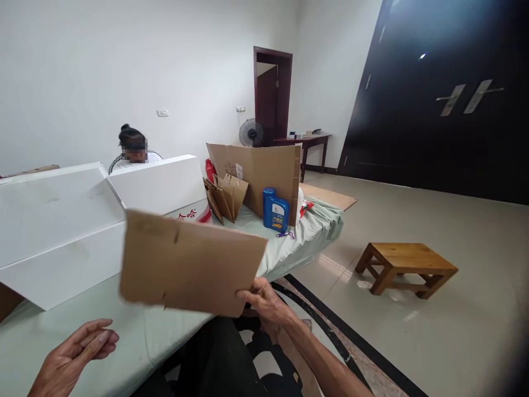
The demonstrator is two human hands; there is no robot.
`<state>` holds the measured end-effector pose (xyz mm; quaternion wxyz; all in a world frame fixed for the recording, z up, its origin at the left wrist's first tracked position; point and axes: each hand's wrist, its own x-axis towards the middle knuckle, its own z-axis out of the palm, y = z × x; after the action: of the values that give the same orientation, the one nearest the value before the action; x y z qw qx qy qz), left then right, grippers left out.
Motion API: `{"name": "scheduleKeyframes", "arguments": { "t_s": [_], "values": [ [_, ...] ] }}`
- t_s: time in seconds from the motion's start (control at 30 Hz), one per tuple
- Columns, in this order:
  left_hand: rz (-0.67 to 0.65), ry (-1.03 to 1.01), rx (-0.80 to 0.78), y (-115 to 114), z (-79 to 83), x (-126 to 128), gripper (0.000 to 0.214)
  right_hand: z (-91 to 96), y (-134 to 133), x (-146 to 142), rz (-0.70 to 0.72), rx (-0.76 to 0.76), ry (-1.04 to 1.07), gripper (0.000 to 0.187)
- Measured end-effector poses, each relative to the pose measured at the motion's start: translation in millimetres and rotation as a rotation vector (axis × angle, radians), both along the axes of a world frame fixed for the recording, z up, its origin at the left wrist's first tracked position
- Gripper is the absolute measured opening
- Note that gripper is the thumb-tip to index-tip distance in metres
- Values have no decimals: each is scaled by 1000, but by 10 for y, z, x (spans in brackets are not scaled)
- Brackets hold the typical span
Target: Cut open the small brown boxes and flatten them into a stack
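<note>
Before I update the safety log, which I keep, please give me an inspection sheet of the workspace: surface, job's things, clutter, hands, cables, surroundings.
Surface: pale green cloth, wrinkled towards the right.
Job's things: flat brown cardboard piece, raised and tilted.
Clutter: blue plastic bottle, large upright brown cardboard sheet, large white panels.
Hands: right hand grips the cardboard piece near its lower right corner; left hand holds nothing.
Cables: unclear at the white wall socket; elsewhere nothing seen.
Surroundings: person in white behind the panels, round grey fan, low brown wooden stool to the right.
</note>
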<state>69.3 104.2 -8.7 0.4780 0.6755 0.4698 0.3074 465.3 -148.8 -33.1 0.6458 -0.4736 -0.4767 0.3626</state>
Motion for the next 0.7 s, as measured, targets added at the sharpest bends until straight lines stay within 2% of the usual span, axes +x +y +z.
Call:
{"name": "scheduleKeyframes", "arguments": {
  "t_s": [0.1,0.2,0.3,0.4,0.47,0.57,0.63,0.7],
  "values": [
    [-33,-8,-20,-95,34,168,75,155,-173,307,-192,10,-1,46],
    [-70,-91,27,-120,-42,338,74,213,-322,474,-234,7,-54,46],
    [-127,-227,47,-53,-189,462,84,110,-405,404,-43,-68,-80,47],
    [-188,-122,-52,34,-313,479,77,-56,-407,210,170,-122,-75,49],
    [-248,-11,-119,68,-341,424,66,-126,-389,112,213,-107,-46,53],
    [-346,26,-141,86,-307,298,55,-169,-383,62,209,-79,17,57],
    [-340,29,-130,91,-284,228,53,-209,-392,57,229,-76,54,57],
    [-279,28,-82,91,-307,188,57,-291,-396,44,274,-72,79,54]
  ]
}}
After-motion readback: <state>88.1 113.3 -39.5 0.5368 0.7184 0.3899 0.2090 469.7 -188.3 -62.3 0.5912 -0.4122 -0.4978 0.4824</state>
